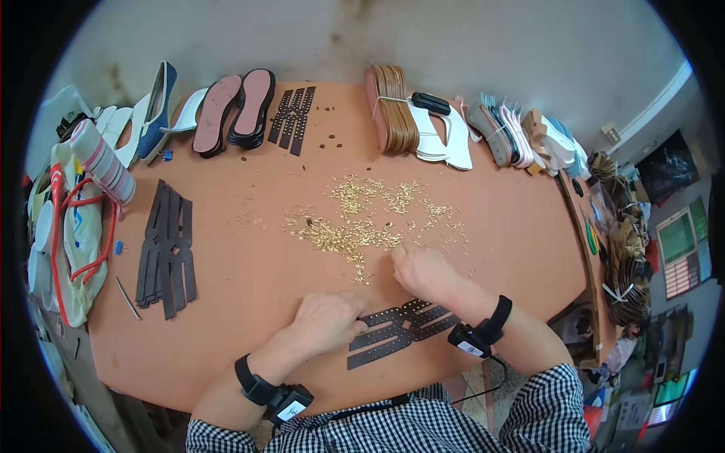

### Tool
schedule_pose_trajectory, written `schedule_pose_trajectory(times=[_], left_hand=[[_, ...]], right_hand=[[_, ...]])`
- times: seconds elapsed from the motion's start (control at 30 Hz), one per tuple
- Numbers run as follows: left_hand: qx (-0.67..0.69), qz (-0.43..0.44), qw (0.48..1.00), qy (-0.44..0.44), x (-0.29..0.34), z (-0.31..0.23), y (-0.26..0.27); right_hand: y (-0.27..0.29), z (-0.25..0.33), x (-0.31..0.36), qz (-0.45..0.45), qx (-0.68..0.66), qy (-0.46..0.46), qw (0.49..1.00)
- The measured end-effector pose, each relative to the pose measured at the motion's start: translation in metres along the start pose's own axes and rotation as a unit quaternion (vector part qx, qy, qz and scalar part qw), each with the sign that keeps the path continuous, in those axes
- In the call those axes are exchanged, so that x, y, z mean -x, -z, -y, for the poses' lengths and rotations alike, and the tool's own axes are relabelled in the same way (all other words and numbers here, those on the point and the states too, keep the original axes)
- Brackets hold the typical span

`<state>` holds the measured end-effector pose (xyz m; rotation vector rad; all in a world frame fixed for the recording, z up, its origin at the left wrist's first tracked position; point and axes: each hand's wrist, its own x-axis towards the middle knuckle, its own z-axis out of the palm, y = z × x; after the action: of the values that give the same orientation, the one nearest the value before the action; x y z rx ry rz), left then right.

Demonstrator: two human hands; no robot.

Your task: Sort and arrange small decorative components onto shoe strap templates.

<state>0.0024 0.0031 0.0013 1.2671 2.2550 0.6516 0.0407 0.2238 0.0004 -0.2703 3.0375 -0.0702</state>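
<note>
Strap piece: the dark, studded cut-out (381, 350) lies flat on the near side of the counter (513, 226), in front of the body, probably so both hands reach it easily.
Left hand: (326, 321) curled at the strap piece's left end, seemingly touching it, perhaps to steady it; whether it grips cannot be told.
Right hand: (418, 270) fingers bunched low beside the near right edge of the gold studs; whether they pinch anything is hidden.
Gold studs: (336, 236) spread loose mid-counter, just beyond the hands, likely so single ones can be picked out.
Dark strap stack: (168, 249) overlapping pieces at the left, apart from the studs, apparently to leave working room.
Soles: (254, 106) pink-topped, along the far edge, seemingly out of the way.
Brown bundle: (394, 113) tied at the far side, presumably to keep its layers together.
</note>
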Motion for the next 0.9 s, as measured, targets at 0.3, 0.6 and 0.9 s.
schedule_pose_trajectory(times=[0.3, 0.6, 0.9], left_hand=[[0.002, -0.014, 1.0, -0.01, 0.002, 0.002, -0.002], [-0.006, -0.034, 0.999, -0.018, 0.002, 0.004, -0.005], [-0.006, -0.039, 0.999, -0.021, 0.001, 0.005, -0.006]], right_hand=[[0.016, -0.012, 0.077, -0.026, -0.147, -0.131, 0.98], [-0.008, -0.002, 0.098, -0.037, -0.117, -0.08, 0.989], [-0.005, -0.002, 0.097, -0.017, -0.118, -0.084, 0.989]])
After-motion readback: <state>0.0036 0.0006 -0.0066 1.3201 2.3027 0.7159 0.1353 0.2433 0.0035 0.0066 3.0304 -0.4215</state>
